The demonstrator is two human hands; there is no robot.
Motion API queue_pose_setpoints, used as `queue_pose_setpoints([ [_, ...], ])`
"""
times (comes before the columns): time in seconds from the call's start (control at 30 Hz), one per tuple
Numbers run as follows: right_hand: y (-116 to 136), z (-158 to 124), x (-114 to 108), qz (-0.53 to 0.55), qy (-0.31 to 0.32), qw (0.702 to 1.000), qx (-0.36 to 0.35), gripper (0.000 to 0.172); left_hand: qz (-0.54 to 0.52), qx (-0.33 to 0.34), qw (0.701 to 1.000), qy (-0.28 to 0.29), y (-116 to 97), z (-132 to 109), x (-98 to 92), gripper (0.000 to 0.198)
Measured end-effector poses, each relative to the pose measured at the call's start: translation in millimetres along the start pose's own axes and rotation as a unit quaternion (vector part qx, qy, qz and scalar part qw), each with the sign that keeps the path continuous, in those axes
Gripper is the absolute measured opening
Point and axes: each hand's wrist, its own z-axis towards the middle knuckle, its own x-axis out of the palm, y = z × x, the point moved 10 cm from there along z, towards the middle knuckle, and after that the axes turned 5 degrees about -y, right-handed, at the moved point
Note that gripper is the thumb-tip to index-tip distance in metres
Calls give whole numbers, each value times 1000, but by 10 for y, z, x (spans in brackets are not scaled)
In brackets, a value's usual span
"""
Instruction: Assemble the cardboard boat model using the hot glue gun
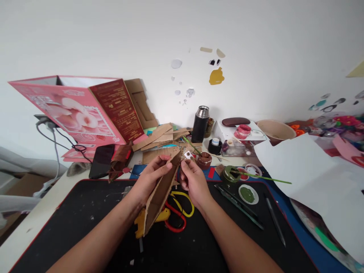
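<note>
A long folded cardboard piece [162, 189] slants upright in front of me, its near end low over the mat. My left hand [153, 176] grips it from the left, thumb on its inner face and fingers behind. My right hand [193, 180] is closed at the far right edge of the cardboard, thumb and forefinger pinched against it; the fingertips are partly hidden. Just beyond them shows a small white piece with a dark dot [188, 154]. Below the cardboard lie scissors with red and yellow handles [182, 208] and a yellow glue gun [139, 223], partly covered.
Right of my hands stand a green paint jar [229, 175] with a brush across it, a green-stained lid [248, 194], a craft knife [240, 206] and a pen [275, 220]. Behind are a brown paint jar [204, 161], a black flask [200, 127], cardboard scraps [155, 137] and a pink box [76, 113].
</note>
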Motion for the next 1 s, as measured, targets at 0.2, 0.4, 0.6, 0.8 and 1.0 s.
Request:
queue_pose_setpoints([
  [0.2,22,10,19,-1,15,1000,-8,50,7,8,1000,-10,36,23,-48,54],
  [0.4,24,3,34,9,24,1000,-7,49,10,-7,1000,-9,66,15,-31,55],
  [0.6,11,7,27,8,24,1000,-5,51,11,-19,1000,-6,66,15,-15,56],
  [0.8,-6,14,6,15,16,1000,1,55,77,61,995,-3,-137,31,-62,55],
  [1.0,-47,-2,46,6,26,1000,0,54,160,142,977,-7,-261,39,-103,52],
])
